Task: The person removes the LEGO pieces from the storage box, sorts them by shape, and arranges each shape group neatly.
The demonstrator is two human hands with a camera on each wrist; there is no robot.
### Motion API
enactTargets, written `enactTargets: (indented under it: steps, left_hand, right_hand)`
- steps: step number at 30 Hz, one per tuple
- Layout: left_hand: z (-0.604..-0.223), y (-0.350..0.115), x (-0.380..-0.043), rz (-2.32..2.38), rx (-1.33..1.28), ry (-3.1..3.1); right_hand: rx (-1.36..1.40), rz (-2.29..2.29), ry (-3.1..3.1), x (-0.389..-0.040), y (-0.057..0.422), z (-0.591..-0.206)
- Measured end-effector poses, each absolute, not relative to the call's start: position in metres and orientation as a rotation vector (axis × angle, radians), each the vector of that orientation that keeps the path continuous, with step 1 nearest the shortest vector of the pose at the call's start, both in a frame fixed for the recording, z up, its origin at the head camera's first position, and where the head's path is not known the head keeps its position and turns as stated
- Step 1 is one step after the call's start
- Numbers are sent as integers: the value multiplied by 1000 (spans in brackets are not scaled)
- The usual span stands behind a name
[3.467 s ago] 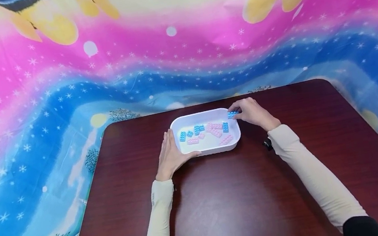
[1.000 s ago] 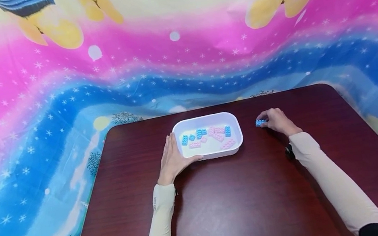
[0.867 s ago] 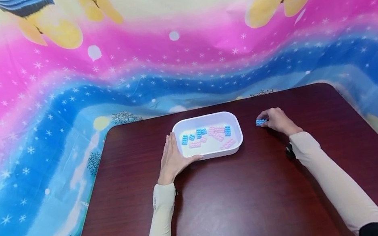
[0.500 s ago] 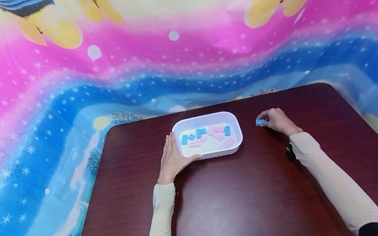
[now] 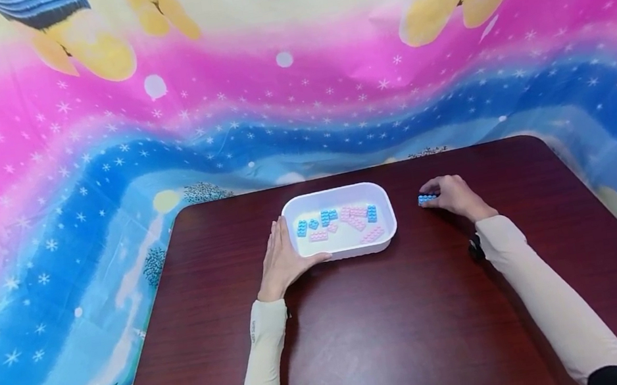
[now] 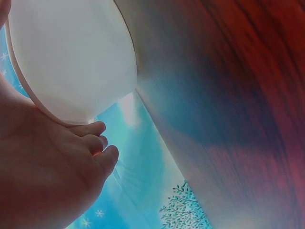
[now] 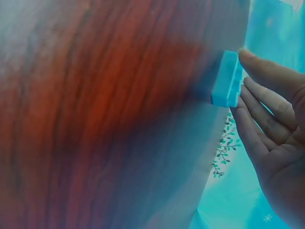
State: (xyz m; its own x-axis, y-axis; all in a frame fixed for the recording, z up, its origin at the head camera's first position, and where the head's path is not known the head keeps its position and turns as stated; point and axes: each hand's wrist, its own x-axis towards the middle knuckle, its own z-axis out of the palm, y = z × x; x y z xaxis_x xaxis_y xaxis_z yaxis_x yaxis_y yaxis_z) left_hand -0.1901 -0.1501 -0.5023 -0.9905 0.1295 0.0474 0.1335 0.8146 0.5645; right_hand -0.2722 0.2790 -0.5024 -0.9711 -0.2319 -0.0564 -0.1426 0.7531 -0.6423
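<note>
A white plastic tub (image 5: pixel 353 251) stands near the table's far edge and holds several pink and blue toy building bricks. My left hand (image 5: pixel 281 260) rests against its left end, with straight fingers along that wall and the thumb stretched along the front. In the left wrist view, the fingertips (image 6: pixel 97 128) lie right at the rim of the tub (image 6: pixel 71 57). To the right of the tub, my right hand (image 5: pixel 455 197) pinches a blue toy building brick (image 5: pixel 426 199) between thumb and fingers, studs up, at the tabletop. The right wrist view shows this brick (image 7: pixel 226 78) held by its ends.
The dark red-brown wooden table (image 5: pixel 366 337) has rounded far corners. Inside the tub, a blue brick (image 5: pixel 371 213) lies near the right wall, and a pink brick (image 5: pixel 318 236) sits toward the front left. A printed cloth backdrop (image 5: pixel 293 88) hangs just behind the table.
Since the earliest frame, my right hand has carried the blue brick from the tub's right rim rightward to the tabletop. Over the last second it has barely moved. The left hand keeps its place.
</note>
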Motion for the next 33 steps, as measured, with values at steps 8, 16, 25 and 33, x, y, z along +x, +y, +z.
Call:
enactTargets:
  steps: [8,16,25,33]
  left_hand:
    - [-503,-151,-189,-920,-204,-2992]
    - [-503,-151,-190,-929,-203,-2983]
    - [-503,-150,-190,-935,-217,-2978]
    - [-503,-149,-190,-935,-216,-2983]
  right_hand:
    - [-316,-1019,2878,-275,277,-490]
    - [-345,-1043,2924,-274,270,-476]
    - [-395,-1082,2956,-273,264,-468]
    - [-461,-1152,2971,-273,251,-456]
